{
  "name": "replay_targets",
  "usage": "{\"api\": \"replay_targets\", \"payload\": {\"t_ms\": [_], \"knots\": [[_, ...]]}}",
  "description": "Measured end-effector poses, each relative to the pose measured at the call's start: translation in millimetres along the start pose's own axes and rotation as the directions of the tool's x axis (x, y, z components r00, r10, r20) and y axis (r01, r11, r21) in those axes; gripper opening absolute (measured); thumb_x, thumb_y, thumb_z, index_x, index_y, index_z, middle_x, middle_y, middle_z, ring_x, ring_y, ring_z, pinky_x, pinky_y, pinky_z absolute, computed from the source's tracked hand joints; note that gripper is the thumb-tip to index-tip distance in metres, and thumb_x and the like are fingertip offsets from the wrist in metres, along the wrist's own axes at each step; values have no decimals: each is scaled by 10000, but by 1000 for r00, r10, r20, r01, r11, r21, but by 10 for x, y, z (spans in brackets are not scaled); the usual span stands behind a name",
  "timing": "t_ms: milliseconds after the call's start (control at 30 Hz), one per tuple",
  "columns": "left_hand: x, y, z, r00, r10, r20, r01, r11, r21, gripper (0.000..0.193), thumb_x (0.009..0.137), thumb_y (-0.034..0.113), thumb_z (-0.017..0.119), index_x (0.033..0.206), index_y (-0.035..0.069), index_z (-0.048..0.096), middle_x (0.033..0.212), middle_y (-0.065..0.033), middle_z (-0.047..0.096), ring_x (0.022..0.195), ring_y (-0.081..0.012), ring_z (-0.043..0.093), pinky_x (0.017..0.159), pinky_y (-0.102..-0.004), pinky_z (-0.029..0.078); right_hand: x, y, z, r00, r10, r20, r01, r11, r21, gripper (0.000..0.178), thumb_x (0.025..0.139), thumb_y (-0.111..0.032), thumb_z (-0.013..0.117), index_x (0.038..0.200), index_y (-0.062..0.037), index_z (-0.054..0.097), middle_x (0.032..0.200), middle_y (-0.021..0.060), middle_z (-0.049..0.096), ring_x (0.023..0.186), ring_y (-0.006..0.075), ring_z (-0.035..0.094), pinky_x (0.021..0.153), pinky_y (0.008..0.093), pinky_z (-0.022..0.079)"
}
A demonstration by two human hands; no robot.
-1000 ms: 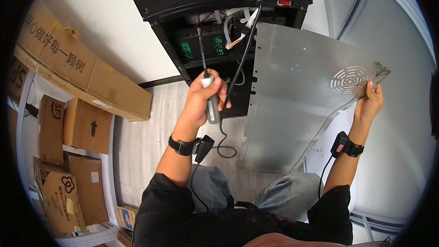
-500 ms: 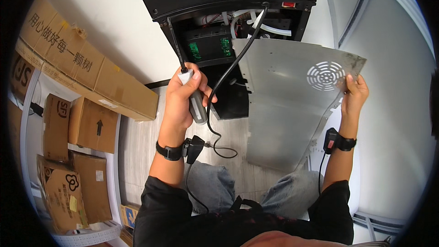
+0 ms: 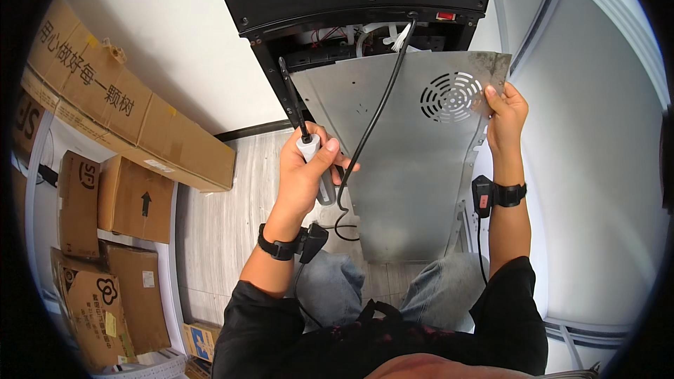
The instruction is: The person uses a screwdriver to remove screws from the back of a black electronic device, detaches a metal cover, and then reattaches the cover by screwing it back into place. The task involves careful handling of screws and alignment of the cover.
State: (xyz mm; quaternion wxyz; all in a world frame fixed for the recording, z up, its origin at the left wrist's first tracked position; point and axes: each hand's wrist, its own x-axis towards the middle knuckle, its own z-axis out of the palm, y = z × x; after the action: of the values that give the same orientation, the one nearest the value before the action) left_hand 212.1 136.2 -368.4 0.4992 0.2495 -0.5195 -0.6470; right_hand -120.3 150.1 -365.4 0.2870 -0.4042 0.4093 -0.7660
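My left hand (image 3: 309,165) is closed round the grey handle of a screwdriver (image 3: 307,139), whose dark shaft points up and away from me. A grey metal panel (image 3: 407,168) with a round slotted vent (image 3: 452,97) is gripped at its upper right edge by my right hand (image 3: 507,109). The panel stands before the lower opening of a black machine (image 3: 365,0) and hides most of its inside. Wires and white tubes show above the panel's top edge. A black power cable (image 3: 375,109) hangs from the machine across the panel, close to my left fingers.
At the left, a long cardboard box (image 3: 140,112) leans by the wall, and a shelf (image 3: 172,267) holds several more boxes. White walling (image 3: 597,168) stands close at my right. A red switch (image 3: 446,17) sits by the cable's entry.
The panel has moved left with my right hand and now covers the green-lit parts inside the machine. My left hand, with the screwdriver, has shifted slightly right and nearer to me.
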Motion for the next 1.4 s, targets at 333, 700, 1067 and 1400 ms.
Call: {"api": "replay_targets", "payload": {"t_ms": [333,700,1067,1400], "knots": [[75,-221,-308,883,267,-386,-178,952,251,171,881,176,660,829,76,532,703,0,563,573,-82,573,426,-200,440,145,179,133,995,45,91,-50,997,60,167,876,-4,583,1029,62,589,943,105,661,794,135,623,724,277,523],[247,-650,-387,779,260,-571,-102,950,294,245,864,218,684,1010,33,619,837,-12,603,560,-56,507,438,-215,450,146,185,197,998,60,28,-62,993,97,153,872,21,573,1019,53,602,926,105,660,760,140,619,700,277,527],[365,-777,-486,750,318,-580,-178,942,286,146,839,117,703,882,22,601,763,-22,589,598,-81,539,467,-218,465,107,200,208,998,65,1,-65,996,66,102,874,2,590,968,38,609,876,76,646,739,120,607,670,278,544],[368,-800,-535,768,300,-565,-209,952,222,174,835,108,708,886,23,565,757,-57,595,609,-113,560,477,-233,477,44,160,287,999,-50,-11,51,996,73,138,855,17,614,985,63,619,896,100,665,763,107,606,697,239,507]]}}
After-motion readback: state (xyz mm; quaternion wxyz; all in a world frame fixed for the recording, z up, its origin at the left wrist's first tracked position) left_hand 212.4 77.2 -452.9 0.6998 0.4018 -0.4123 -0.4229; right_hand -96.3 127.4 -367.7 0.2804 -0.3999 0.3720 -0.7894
